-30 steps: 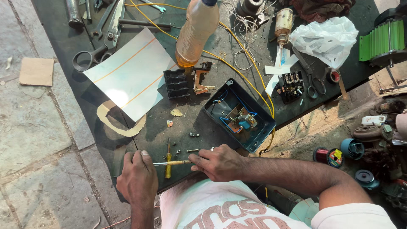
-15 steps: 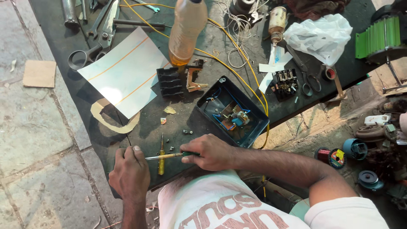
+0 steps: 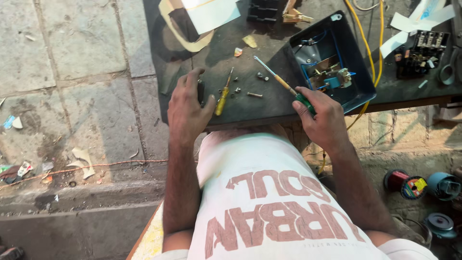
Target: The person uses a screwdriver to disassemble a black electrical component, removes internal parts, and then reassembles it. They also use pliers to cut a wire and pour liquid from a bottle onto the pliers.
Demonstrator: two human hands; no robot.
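I see my right hand [image 3: 323,118] at the near edge of the dark workbench [image 3: 269,103], fingers wrapped tight round the green handle of a long screwdriver [image 3: 284,85]; its shaft runs up and left, with the tip out over the bench top close to a few loose screws [image 3: 250,89]. My left hand [image 3: 186,107] rests flat near the bench's near-left corner, fingers loosely spread and pinching nothing, the thumb just beside a small yellow-handled screwdriver [image 3: 222,94] lying on the surface. Just right of the long screwdriver sits an open blue metal box [image 3: 358,84], tilted toward the near edge, with wiring and a switch part inside. Yellow cable [image 3: 376,43] trails past the box's far right side and over the bench edge.
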